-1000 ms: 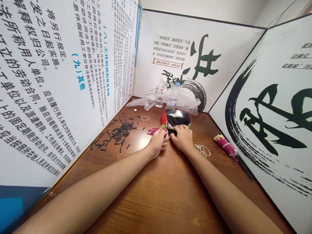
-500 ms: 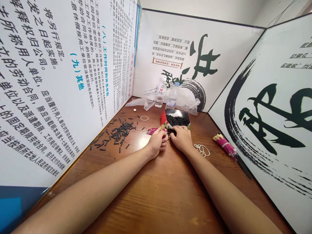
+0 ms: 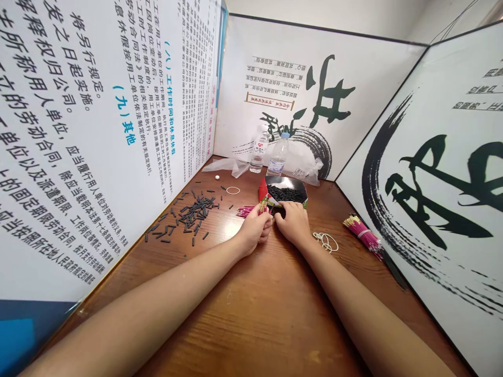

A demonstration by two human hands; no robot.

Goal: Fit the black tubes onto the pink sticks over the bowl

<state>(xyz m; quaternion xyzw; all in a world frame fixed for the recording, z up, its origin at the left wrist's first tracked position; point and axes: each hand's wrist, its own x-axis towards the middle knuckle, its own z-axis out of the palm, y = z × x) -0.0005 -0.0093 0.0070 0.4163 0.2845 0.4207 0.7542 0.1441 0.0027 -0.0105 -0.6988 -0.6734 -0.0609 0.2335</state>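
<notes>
My left hand (image 3: 254, 230) is curled round a small bunch of thin pink sticks (image 3: 262, 206) with yellowish tips, held upright on the wooden table (image 3: 259, 314). My right hand (image 3: 293, 222) sits right beside it with the fingers pinched at the bunch; what they pinch is too small to make out. Just behind both hands stands a small open box (image 3: 286, 192) filled with short black tubes. More pink sticks (image 3: 244, 211) lie flat to the left of my left hand.
Several loose black tubes (image 3: 188, 214) are scattered on the left. Rubber bands (image 3: 326, 241) lie to the right, one more rubber band (image 3: 233, 190) at the back. A tied pink stick bundle (image 3: 363, 235) lies by the right panel. Two water bottles (image 3: 271, 154) and plastic bags stand at the back. Printed panels wall three sides.
Almost nothing differs. Both hands stay together at the stick bunch in front of the box, with only slight finger movement.
</notes>
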